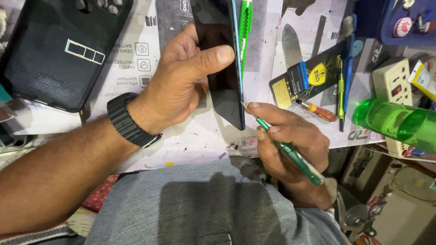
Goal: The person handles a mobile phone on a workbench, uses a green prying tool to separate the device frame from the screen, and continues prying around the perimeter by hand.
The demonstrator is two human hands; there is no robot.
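Two hands work at one phone point(222, 59): the left hand point(181, 81) has a closed grip on it, edge up above the tabletop point(190, 131). At five o'clock, the right hand point(290, 145) pinches a green screwdriver point(290, 154), tip at the phone's lower corner; the phone looks unopened, so prying seems barely begun.

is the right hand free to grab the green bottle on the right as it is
Probably not yet: the right hand is gripping a green-handled tool against the phone. The green bottle lies close by, with nothing between.
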